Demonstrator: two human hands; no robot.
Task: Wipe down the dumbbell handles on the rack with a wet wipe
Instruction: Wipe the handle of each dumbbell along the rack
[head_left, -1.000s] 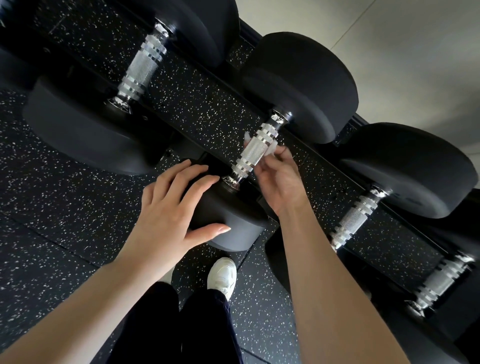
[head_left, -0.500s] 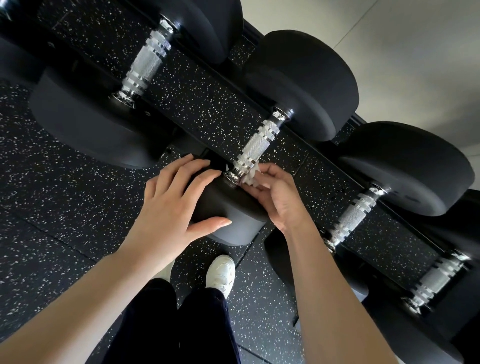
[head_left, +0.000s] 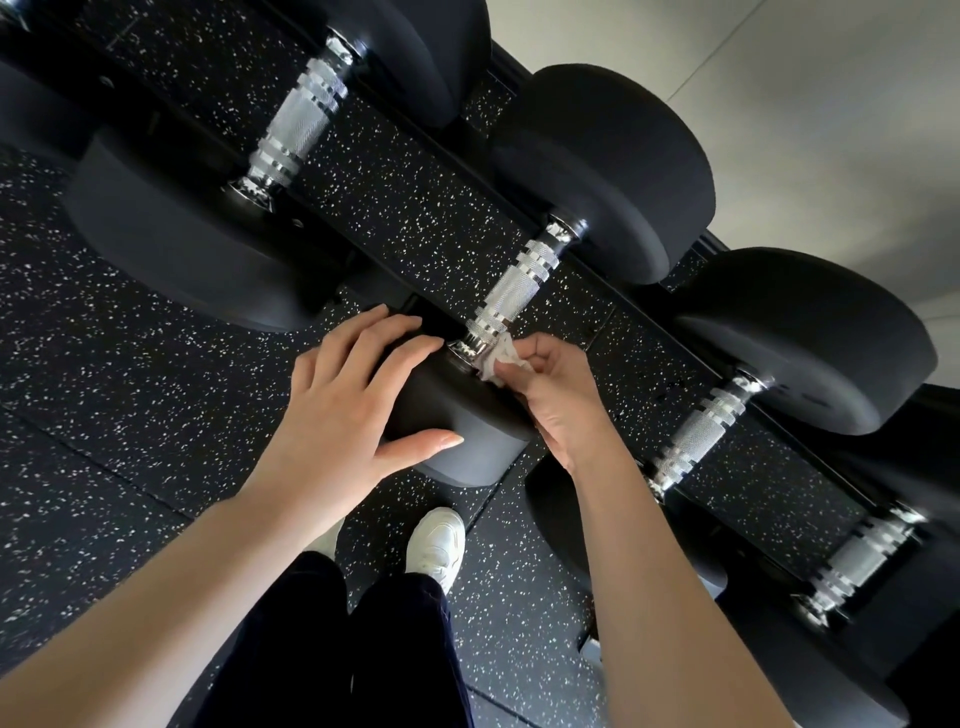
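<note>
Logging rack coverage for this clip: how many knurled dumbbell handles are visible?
4. One upper left, one at centre with the wipe at its near end, one right, one blurred lower right. More may lie outside the frame.

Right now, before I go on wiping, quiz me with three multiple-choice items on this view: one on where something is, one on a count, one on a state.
1. Where is the wet wipe touching the dumbbell handle?
A. at its near end, by the front weight
B. at its middle
C. at its far end

2. How many chrome handles show in the view?
A. two
B. four
C. six

3. What is the left hand doing?
A. hanging free
B. pinching the wipe
C. resting flat on the near weight head

Answers: 1 A, the right hand pinches the wipe against the handle's near collar. 2 B, four handles run diagonally across the rack. 3 C, its straight fingers lie spread over the black head.
</note>
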